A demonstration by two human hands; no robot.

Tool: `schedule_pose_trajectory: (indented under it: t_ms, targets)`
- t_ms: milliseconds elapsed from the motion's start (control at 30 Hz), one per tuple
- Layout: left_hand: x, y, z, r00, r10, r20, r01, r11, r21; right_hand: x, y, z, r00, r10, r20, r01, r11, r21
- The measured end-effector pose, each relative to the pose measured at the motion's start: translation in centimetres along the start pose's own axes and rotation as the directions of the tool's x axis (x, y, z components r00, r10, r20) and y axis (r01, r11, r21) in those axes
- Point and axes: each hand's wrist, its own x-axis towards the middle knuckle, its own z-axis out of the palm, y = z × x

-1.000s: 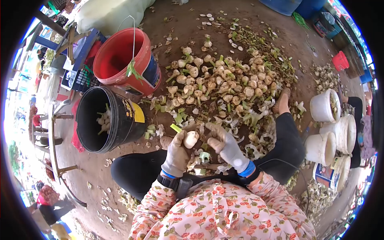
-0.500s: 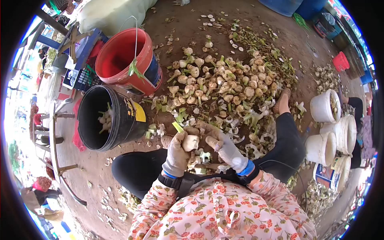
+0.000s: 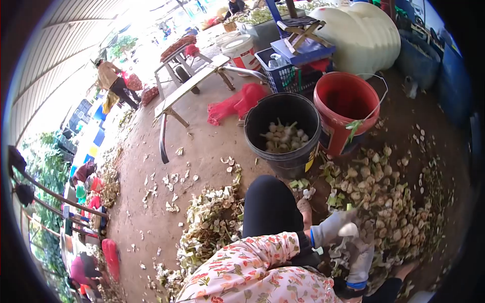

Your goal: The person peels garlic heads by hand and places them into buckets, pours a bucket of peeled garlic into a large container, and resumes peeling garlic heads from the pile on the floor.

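My left hand (image 3: pixel 327 230), in a pale work glove with a blue cuff, is closed around a white garlic bulb (image 3: pixel 348 230); a short green stem sticks up above it. Just below and to the right is my gloved right hand (image 3: pixel 360 257), blurred, with its fingers too smeared to read. A heap of garlic bulbs with stem stubs (image 3: pixel 391 199) lies on the ground beyond both hands. Loose peeled skins (image 3: pixel 339 255) lie under them. Past my knee, a black bucket (image 3: pixel 256 146) contains several trimmed garlic bulbs (image 3: pixel 285 137).
Beside the black bucket stands a red bucket (image 3: pixel 348 93) with a wire handle. A blue crate (image 3: pixel 280 76), a bench (image 3: pixel 194 81) and a red mesh bag (image 3: pixel 237 103) are farther back. Garlic waste (image 3: pixel 212 217) is piled left of my leg. Another person (image 3: pixel 113 78) stands far off.
The view has swung left, so the buckets now appear in the middle and the bench and distant people show. The garlic bulb stays in my left hand; my right hand remains close to it.
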Motion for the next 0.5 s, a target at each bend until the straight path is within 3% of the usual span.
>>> schedule_pose_trajectory:
  t_ms: [67,100,167,233,267,333,367,400,433,467,500]
  targets:
    - [-1.6,1.8,-0.1,0.975,-0.094,0.203,0.170,0.901,-0.400,-0.2,0.1,0.7,0.997,-0.048,0.056,0.057,0.985,-0.165]
    - [-1.4,2.1,-0.7,0.976,-0.217,0.000,0.202,0.907,-0.370,-0.7,-0.8,1.3,0.991,-0.034,0.131,0.087,0.900,-0.427]
    - [-1.7,3.2,-1.5,0.971,-0.075,0.227,0.144,0.941,-0.305,-2.5,-1.3,2.7,0.991,0.083,0.104,-0.043,0.940,-0.338]
    - [-1.3,3.4,-0.3,0.984,-0.063,-0.168,-0.005,0.925,-0.380,-3.0,-1.2,1.0,0.968,-0.040,0.246,0.091,0.976,-0.199]
    - [-1.4,3.7,-0.7,0.988,-0.106,-0.109,0.063,0.938,-0.342,-4.0,-3.0,1.6,0.980,0.003,0.200,0.003,1.000,-0.030]
    - [-0.8,3.7,-1.3,0.990,-0.057,0.132,0.111,0.887,-0.449,-3.3,-3.4,0.2,0.970,0.001,0.242,0.012,0.999,-0.053]
    - [-0.7,3.6,-1.8,0.983,-0.059,0.174,0.130,0.891,-0.436,-2.6,-3.3,-0.5,0.970,0.142,0.199,-0.095,0.970,-0.226]
    - [-0.8,3.7,-1.7,0.989,-0.089,0.116,0.131,0.897,-0.423,-2.1,-2.5,-1.7,0.951,0.280,0.133,-0.212,0.900,-0.382]
    - [-1.1,3.9,-1.1,0.996,-0.091,-0.005,0.082,0.918,-0.388,-1.5,0.6,-4.8,0.926,-0.013,0.378,0.297,0.644,-0.705]
    - [-1.1,3.7,-2.1,0.992,0.022,0.128,0.007,0.975,-0.220,-1.5,1.7,-6.1,0.756,-0.045,0.654,0.648,-0.099,-0.756]
    - [-1.1,4.2,-1.9,0.993,0.111,-0.041,-0.111,0.994,0.003,-1.3,2.3,-7.0,0.867,0.045,0.496,0.496,0.009,-0.868]
